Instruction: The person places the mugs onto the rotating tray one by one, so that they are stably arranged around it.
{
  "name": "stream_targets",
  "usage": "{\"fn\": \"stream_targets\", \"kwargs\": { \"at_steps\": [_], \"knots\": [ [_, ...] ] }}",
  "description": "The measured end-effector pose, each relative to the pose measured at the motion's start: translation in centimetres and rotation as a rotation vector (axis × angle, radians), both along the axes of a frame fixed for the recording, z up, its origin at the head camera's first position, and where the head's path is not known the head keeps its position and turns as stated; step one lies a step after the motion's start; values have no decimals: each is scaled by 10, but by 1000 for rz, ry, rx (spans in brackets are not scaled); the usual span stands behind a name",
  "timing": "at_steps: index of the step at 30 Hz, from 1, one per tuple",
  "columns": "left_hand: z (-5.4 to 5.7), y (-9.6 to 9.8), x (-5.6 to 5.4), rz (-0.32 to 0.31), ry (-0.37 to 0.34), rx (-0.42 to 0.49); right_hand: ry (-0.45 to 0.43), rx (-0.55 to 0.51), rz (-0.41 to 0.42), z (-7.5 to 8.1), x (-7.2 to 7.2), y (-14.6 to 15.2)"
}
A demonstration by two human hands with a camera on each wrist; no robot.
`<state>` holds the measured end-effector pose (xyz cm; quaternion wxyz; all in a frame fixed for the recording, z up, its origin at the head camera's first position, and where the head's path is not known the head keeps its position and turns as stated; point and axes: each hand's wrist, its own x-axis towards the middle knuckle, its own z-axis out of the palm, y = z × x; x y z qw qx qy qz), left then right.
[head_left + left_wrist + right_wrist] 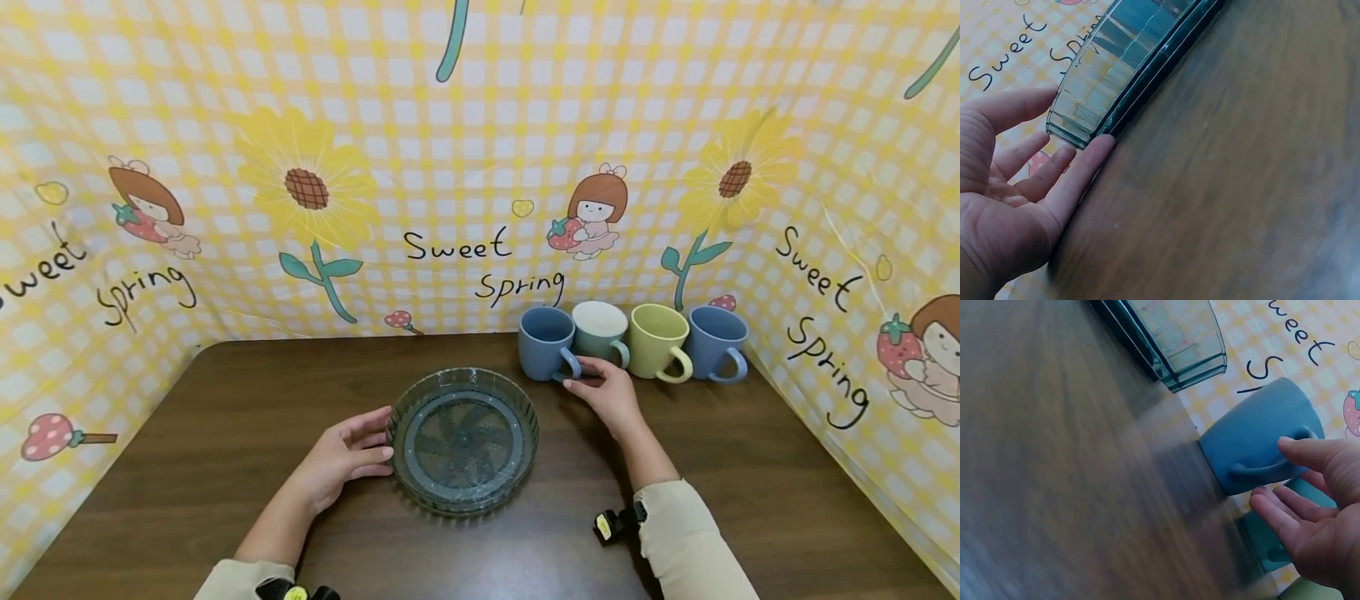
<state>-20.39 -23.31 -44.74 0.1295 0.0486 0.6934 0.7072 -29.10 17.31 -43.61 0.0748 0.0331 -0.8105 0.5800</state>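
And here's the yellow-and-white checked cloth backdrop (420, 150), walling in the dark brown wood-grained surface (187, 433)! Near the middle sits the round, see-through grey-green fluted dish (465, 442), flat on its base, handy for reaching, I'd say. Beyond it, close to the cloth, a row: a plain blue mug (536, 354) at the left end, a teal mug with a white inside (596, 352), a yellow-green mug (651, 354), a second blue mug (708, 350), handles angled forward, presumably for easy taking. Look at the left grip (337, 458): fingers loose and unclosed against the dish's wall, perhaps steadying it! The right grip (609, 396) has thumb and fingers parted about the left-end mug's handle, not closed; contact is hard to judge. Now the writing: black "Sweet Spring" lettering (457, 247) repeats across the cloth; the small yellow label (603, 527) by the right wrist can't be read
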Motion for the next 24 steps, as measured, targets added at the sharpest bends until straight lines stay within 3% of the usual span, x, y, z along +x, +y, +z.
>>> {"fn": "stream_targets", "kwargs": {
  "at_steps": [4, 12, 24],
  "knots": [
    [-1, 0, 1, 0, 2, 6, -33, -79, -14, -2, 0, -3],
    [-3, -1, 0, -1, 5, 7, -57, -375, -40, -6, 1, -13],
    [-3, 1, 0, -2, 8, 17, 45, -497, -112, -15, 2, -16]
  ]
}}
